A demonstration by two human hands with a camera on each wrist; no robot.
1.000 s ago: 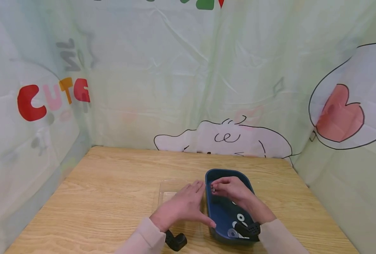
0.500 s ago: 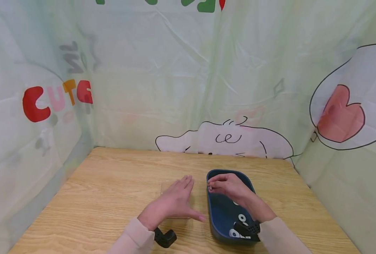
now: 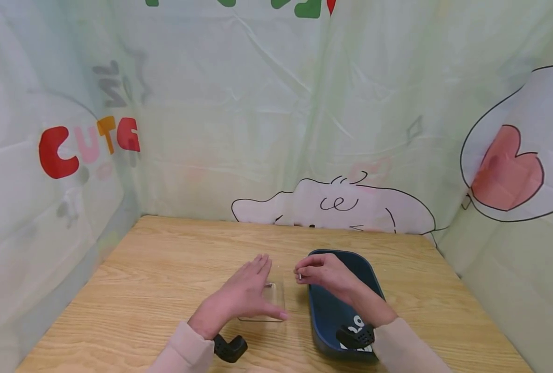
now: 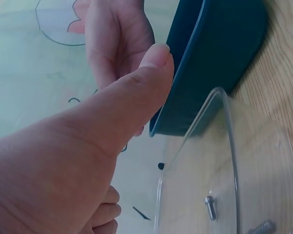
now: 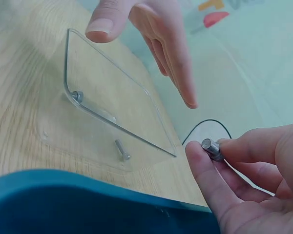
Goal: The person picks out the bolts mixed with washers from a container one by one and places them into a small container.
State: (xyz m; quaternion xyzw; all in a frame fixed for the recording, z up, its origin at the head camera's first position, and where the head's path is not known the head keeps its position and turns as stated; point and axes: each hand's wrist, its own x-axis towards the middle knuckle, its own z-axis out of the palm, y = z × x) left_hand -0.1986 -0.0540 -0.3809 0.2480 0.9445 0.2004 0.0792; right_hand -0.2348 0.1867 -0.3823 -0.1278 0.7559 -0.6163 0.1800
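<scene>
My right hand (image 3: 329, 280) pinches a small silver bolt (image 5: 212, 148) between thumb and fingers. It is above the left rim of a dark blue bin (image 3: 322, 316). To its left, my left hand (image 3: 239, 298) hovers over a clear plastic box (image 3: 278, 305), fingers straight and thumb spread, holding nothing. In the left wrist view, a loose bolt (image 4: 211, 208) and part of another (image 4: 262, 227) show through the clear wall. The right wrist view also shows a bolt (image 5: 122, 150) in the box. The left hand covers part of the box in the head view.
White washers (image 3: 358, 321) lie in the near end of the bin, partly hidden by the black wrist camera (image 3: 355, 336). Both containers stand on a wooden table (image 3: 164, 269). A printed curtain (image 3: 211, 129) hangs behind and at both sides.
My right hand has moved left with the bolt, from inside the bin to its left rim. My left hand has shifted left, away from the bin, uncovering the box's right side.
</scene>
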